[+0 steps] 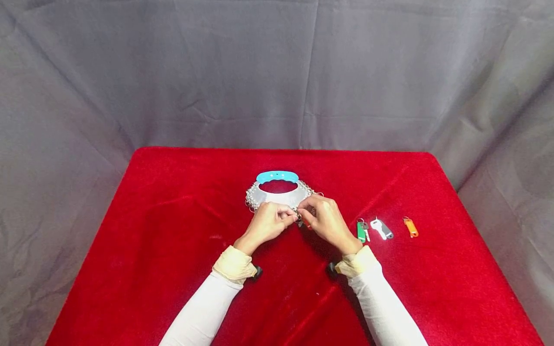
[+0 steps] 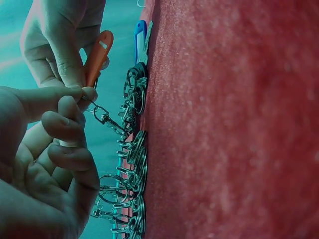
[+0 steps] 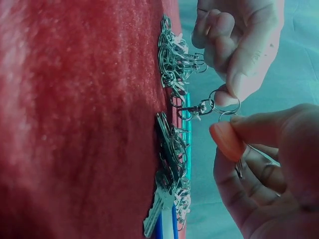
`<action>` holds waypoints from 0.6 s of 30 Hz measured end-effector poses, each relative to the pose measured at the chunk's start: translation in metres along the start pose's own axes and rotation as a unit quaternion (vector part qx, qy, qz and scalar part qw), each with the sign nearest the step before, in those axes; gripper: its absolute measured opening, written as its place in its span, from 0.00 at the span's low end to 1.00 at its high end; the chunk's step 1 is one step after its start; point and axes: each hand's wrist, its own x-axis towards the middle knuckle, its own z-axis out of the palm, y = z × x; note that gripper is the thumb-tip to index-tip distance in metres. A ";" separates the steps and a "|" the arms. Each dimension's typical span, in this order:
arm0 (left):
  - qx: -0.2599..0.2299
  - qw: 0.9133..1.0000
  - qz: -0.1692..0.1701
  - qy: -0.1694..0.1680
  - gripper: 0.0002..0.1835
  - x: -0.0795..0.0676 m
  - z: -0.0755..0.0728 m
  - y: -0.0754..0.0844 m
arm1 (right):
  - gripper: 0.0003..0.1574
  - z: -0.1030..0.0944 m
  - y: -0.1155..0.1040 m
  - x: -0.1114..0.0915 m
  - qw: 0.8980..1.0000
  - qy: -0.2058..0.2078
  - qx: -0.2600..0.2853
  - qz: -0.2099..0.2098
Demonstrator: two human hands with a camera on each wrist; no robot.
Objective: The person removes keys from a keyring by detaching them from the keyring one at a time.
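My left hand (image 1: 269, 222) pinches a metal split ring (image 3: 240, 105) between thumb and forefinger. That ring joins a swivel clasp (image 3: 202, 108) hanging from the edge of a flat, ring-shaped holder (image 1: 281, 198) with a blue grip (image 1: 277, 176). Close by on the right, my right hand (image 1: 329, 222) grips an orange-red key tag (image 2: 98, 57) between thumb and fingers. The tag's small ring (image 3: 228, 113) meets the split ring at the left fingertips; whether the two are linked I cannot tell. Part of a key shows below the right fingers in the right wrist view.
Several clasps and rings (image 2: 134, 199) crowd the holder's rim. A blue tag (image 2: 140, 37) with a key hangs there too. To the right on the red cloth (image 1: 173, 269) lie a green tag (image 1: 361, 231), a grey tag (image 1: 386, 230) with a key, and an orange tag (image 1: 411, 228).
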 end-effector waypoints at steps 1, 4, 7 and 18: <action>0.000 1.000 -0.001 0.000 0.05 0.000 0.000 0.000 | 0.05 0.000 0.000 0.000 1.000 0.001 0.001 -0.002; -0.001 1.000 0.000 -0.004 0.04 0.001 0.001 0.000 | 0.05 0.000 0.000 0.000 1.000 0.001 0.000 -0.008; -0.001 1.000 0.007 -0.013 0.05 0.001 0.001 0.000 | 0.05 0.000 -0.001 0.000 1.000 -0.003 0.000 -0.018; -0.008 1.000 -0.007 -0.015 0.09 0.002 0.000 -0.004 | 0.06 -0.003 -0.002 0.002 0.998 -0.015 0.016 -0.066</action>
